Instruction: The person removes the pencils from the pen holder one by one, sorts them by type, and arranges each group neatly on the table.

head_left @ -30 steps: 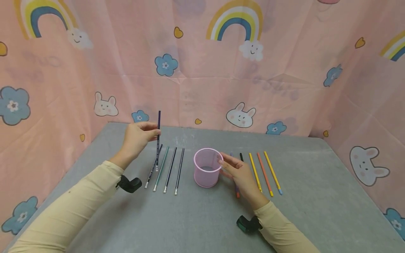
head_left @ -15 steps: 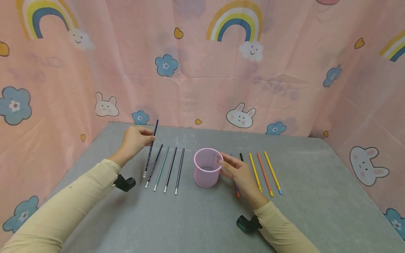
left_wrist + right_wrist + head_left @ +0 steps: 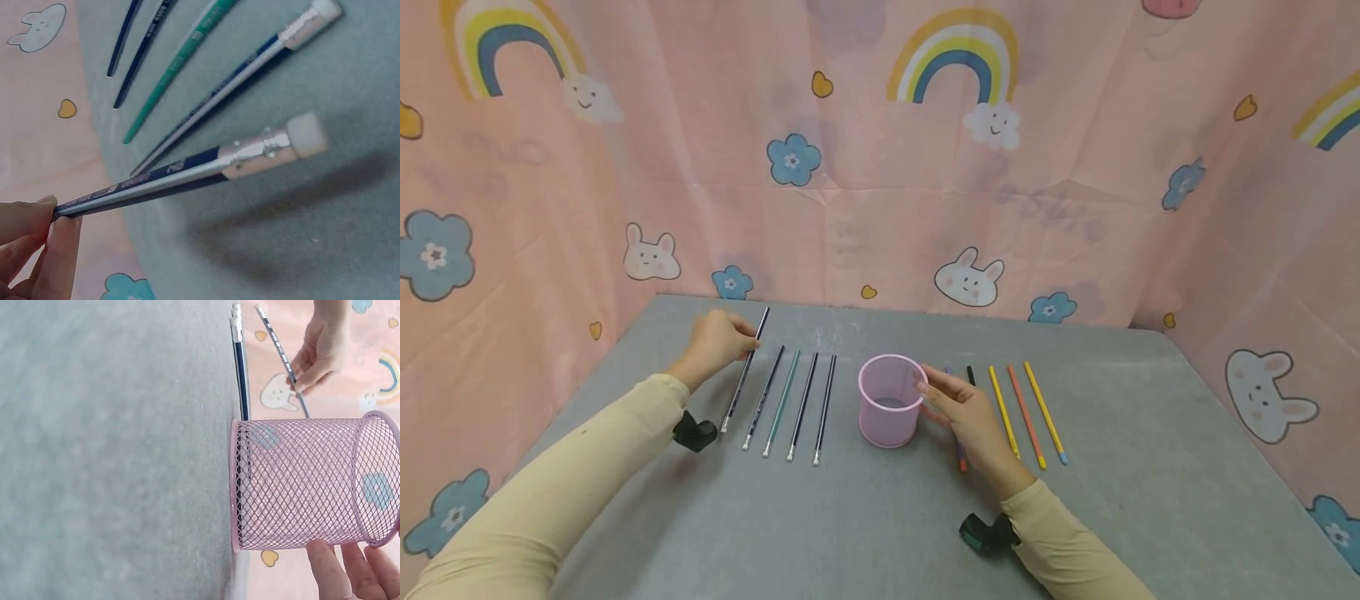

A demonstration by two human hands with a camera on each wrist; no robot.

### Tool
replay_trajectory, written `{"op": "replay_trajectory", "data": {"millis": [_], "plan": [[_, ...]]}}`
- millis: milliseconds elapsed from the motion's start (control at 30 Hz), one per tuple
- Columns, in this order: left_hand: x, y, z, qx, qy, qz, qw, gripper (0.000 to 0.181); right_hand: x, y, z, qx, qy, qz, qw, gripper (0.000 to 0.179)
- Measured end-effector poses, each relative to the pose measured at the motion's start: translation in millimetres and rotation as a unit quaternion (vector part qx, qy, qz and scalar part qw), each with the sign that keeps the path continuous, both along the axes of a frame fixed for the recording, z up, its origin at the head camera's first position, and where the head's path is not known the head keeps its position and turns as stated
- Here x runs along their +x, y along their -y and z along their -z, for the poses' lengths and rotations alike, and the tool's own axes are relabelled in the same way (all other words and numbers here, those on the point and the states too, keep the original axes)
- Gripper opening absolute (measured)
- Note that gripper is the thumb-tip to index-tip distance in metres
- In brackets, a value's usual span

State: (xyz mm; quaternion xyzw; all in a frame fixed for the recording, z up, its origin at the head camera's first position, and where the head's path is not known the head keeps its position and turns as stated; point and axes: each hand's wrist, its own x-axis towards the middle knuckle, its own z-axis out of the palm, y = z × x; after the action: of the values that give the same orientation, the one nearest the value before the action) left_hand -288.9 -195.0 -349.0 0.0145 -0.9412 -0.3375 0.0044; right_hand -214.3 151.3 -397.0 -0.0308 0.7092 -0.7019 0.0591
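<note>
My left hand (image 3: 718, 340) pinches a dark blue pencil (image 3: 181, 178) near its far end, between thumb and fingers. Its white eraser end points toward me, and in the left wrist view that end hangs above its shadow on the table. Right of it lie several pencils in a row: dark ones and a green pencil (image 3: 781, 406), erasers toward me. At the table's middle stands a pink mesh pencil cup (image 3: 887, 423), upright, with no pencils seen in it. My right hand (image 3: 973, 421) holds the cup's right side near the rim, thumb in front.
Right of the cup lie several more pencils, among them an orange pencil (image 3: 1027, 417) and a yellow pencil (image 3: 1045, 412); my right hand partly covers the nearest ones. A pink patterned cloth (image 3: 865, 217) hangs behind the grey table (image 3: 850, 533).
My left hand has moved left and down with the dark blue pencil, from above the row to its left side, and the pencil leans more. The right hand and cup stay put.
</note>
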Motion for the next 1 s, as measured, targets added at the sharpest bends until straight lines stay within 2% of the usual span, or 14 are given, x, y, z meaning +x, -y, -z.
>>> {"op": "replay_trajectory", "data": {"millis": [300,767,1000], "plan": [[-5.6,-4.0,11.4,-0.043,0.017,0.004,0.9989,0.017,1.2,-3.5,0.6,0.002,0.001,0.005,1.0,0.051],[-1.9,-1.8,27.4,-0.029,0.044,0.004,0.9986,0.009,1.6,-4.0,1.1,0.007,-0.001,0.006,1.0,0.05],[-4.3,-2.4,32.7,-0.043,0.036,0.011,0.9984,0.008,1.8,-4.1,2.0,0.006,0.004,0.01,0.9999,0.049]]}}
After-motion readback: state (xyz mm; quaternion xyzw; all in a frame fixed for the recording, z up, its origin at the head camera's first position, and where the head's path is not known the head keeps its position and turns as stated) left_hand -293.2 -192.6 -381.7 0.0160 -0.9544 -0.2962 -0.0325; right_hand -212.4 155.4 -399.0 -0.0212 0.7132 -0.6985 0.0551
